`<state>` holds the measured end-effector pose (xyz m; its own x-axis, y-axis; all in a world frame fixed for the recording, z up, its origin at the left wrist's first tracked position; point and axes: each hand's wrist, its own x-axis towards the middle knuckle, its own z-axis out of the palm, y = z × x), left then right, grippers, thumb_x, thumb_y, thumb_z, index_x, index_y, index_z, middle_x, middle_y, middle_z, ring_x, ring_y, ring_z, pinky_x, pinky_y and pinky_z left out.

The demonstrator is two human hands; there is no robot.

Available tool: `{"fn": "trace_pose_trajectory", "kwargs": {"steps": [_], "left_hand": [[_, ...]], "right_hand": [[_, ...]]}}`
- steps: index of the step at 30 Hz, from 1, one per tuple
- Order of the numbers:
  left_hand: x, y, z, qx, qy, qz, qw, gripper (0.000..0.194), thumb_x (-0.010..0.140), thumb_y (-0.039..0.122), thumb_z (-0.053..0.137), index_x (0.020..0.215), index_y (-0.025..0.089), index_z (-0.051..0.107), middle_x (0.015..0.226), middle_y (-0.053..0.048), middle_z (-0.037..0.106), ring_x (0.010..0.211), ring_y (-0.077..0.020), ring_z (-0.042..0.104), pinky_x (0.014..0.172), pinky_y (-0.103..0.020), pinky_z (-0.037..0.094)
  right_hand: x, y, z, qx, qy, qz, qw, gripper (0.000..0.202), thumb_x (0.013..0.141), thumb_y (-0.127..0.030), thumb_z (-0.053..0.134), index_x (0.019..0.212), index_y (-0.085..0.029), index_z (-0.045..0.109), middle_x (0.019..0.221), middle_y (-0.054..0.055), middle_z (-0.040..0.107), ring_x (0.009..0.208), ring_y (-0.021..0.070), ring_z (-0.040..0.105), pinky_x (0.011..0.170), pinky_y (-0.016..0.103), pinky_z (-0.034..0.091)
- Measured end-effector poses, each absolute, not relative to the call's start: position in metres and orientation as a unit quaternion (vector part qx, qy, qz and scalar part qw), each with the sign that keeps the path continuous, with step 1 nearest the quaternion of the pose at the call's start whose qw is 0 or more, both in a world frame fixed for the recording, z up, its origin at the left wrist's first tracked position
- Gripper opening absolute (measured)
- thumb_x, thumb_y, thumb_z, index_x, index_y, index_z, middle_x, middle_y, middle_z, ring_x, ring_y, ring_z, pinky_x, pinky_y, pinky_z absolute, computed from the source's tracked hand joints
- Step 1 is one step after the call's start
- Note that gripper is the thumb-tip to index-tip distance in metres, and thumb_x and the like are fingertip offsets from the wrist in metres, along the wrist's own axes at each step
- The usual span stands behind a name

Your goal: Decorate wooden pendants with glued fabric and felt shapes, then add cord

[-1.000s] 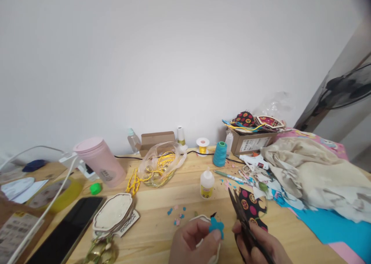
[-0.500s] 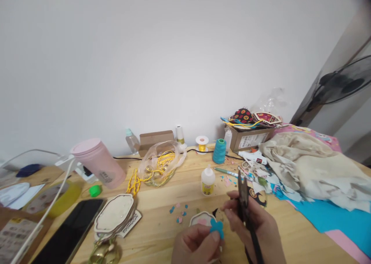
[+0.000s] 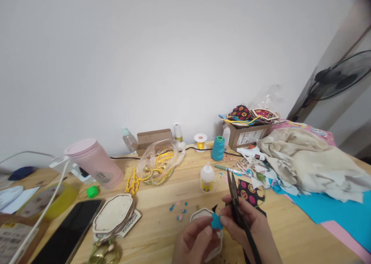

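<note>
Pink tumbler (image 3: 97,163): standing toward far left corner of table (image 3: 156,237).
Smartphone (image 3: 69,233): flat, left side, screen dark.
Plaque stack (image 3: 113,214): scalloped, pale, just right of phone, toward near edge.
Blue and pink snippets (image 3: 180,217): scattered mid-table; keep wrist clear.
Left hand (image 3: 195,239): narrow, thumb and fingers pinching left side of blue flower cut-out (image 3: 216,220).
Single plaque (image 3: 199,213): under left hand, toward near edge, partly hidden.
Glue bottle (image 3: 207,177): upright, mid-table, beyond hands; keep out of elbow sweep.
Blue flower cut-out: between both hands' fingertips, above single plaque, toward near edge; probably soft, so best pinched lightly at rim, petals uncreased. Layers too small to tell.
Black scissors (image 3: 232,188): pointing toward far edge, blades slightly parted; safer closed and angled off petals during fingertip work.
Right hand (image 3: 257,225): wrapped round scissors, fingertips at right side of cut-out; firm palm hold, loose fingertips advised.
Patterned fabric (image 3: 251,192): just right of blades; avoid snagging.
</note>
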<state>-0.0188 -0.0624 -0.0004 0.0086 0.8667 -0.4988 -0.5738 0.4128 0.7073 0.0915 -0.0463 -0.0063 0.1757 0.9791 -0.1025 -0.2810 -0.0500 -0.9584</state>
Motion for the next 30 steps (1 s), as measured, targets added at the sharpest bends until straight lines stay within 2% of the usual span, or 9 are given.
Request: {"fn": "trace_pose_trajectory", "kwargs": {"steps": [4,8,11,15,18,23,27,30], "left_hand": [[-0.017,-0.062,-0.001,0.166,0.503,0.545,0.649,0.030,0.036,0.031,0.081,0.058,0.014,0.070,0.059,-0.005,0.070,0.054,-0.0124,0.060,0.055,-0.020,0.048],[-0.019,-0.060,-0.002,0.173,0.515,0.548,0.636,0.030,0.037,0.033,0.080,0.056,0.013,0.070,0.058,-0.006,0.070,0.052,-0.0137,0.061,0.054,-0.022,0.049],[-0.019,-0.060,-0.001,0.165,0.518,0.551,0.633,0.029,0.037,0.031,0.080,0.056,0.014,0.069,0.058,-0.005,0.070,0.049,-0.0132,0.060,0.053,-0.022,0.049],[-0.016,-0.060,0.000,0.170,0.514,0.546,0.639,0.028,0.036,0.030,0.080,0.054,0.013,0.068,0.053,-0.003,0.068,0.047,-0.0121,0.058,0.052,-0.022,0.047],[-0.015,-0.060,-0.001,0.180,0.507,0.533,0.653,0.029,0.036,0.031,0.080,0.053,0.012,0.066,0.049,-0.003,0.066,0.046,-0.0116,0.057,0.051,-0.021,0.047],[-0.016,-0.058,0.001,0.150,0.505,0.523,0.670,0.030,0.037,0.032,0.080,0.051,0.013,0.063,0.044,0.000,0.061,0.044,-0.0094,0.054,0.045,-0.019,0.046],[-0.016,-0.058,0.009,0.123,0.492,0.537,0.674,0.029,0.037,0.030,0.081,0.051,0.013,0.063,0.043,0.001,0.059,0.043,-0.0082,0.053,0.046,-0.019,0.046],[-0.015,-0.058,0.014,0.131,0.501,0.537,0.666,0.029,0.038,0.033,0.080,0.053,0.013,0.064,0.048,-0.001,0.063,0.045,-0.0091,0.055,0.044,-0.017,0.044]], "right_hand": [[0.091,-0.046,-0.013,-0.497,-0.363,0.533,0.581,0.034,0.051,-0.025,0.075,0.080,-0.018,0.060,0.057,-0.001,0.061,0.041,0.0093,0.049,0.034,0.017,0.033],[0.092,-0.046,-0.015,-0.474,-0.374,0.544,0.583,0.033,0.054,-0.029,0.073,0.083,-0.019,0.060,0.059,-0.001,0.062,0.036,0.0068,0.044,0.033,0.017,0.034],[0.091,-0.048,-0.013,-0.484,-0.365,0.540,0.584,0.032,0.057,-0.032,0.071,0.083,-0.018,0.060,0.060,-0.001,0.061,0.040,0.0084,0.048,0.037,0.018,0.038],[0.090,-0.049,-0.018,-0.475,-0.416,0.524,0.571,0.035,0.053,-0.025,0.075,0.083,-0.017,0.060,0.058,-0.001,0.060,0.049,0.0117,0.053,0.045,0.020,0.042],[0.094,-0.047,-0.022,-0.469,-0.437,0.522,0.563,0.031,0.056,-0.025,0.072,0.083,-0.017,0.060,0.060,-0.001,0.059,0.053,0.0127,0.054,0.049,0.021,0.043],[0.104,-0.046,-0.031,-0.439,-0.470,0.551,0.532,0.025,0.064,-0.039,0.064,0.079,-0.019,0.061,0.057,-0.002,0.053,0.051,0.0116,0.048,0.048,0.020,0.040],[0.104,-0.054,-0.041,-0.407,-0.486,0.610,0.475,0.036,0.057,-0.049,0.064,0.076,-0.019,0.062,0.055,-0.002,0.049,0.049,0.0122,0.044,0.048,0.022,0.039],[0.100,-0.061,-0.039,-0.405,-0.479,0.619,0.473,0.048,0.054,-0.060,0.060,0.077,-0.019,0.063,0.055,0.000,0.049,0.050,0.0144,0.045,0.050,0.025,0.040]]}}
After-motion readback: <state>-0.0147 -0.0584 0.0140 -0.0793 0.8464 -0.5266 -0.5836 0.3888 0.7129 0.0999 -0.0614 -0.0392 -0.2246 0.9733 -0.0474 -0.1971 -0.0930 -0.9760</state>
